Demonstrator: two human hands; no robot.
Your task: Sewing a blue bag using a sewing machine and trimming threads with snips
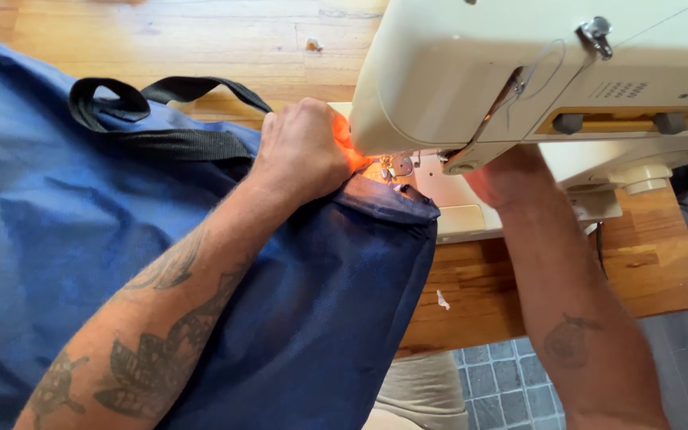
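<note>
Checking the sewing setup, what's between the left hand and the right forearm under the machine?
In the head view, the needle area and the folded edge of the dark blue fabric lie between the left hand and right forearm.

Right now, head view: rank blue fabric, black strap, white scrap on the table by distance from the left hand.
From the left hand:
1. Blue fabric, directly under the hand, touching.
2. Black strap, just to its left on the fabric.
3. White scrap, lower right on the wooden table, past the fabric's edge.

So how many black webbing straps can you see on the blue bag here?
2. One black strap loops up over the wooden table behind the bag; a second strap lies flat on the blue bag, left of the left hand. Others may be hidden under the fabric.
</note>
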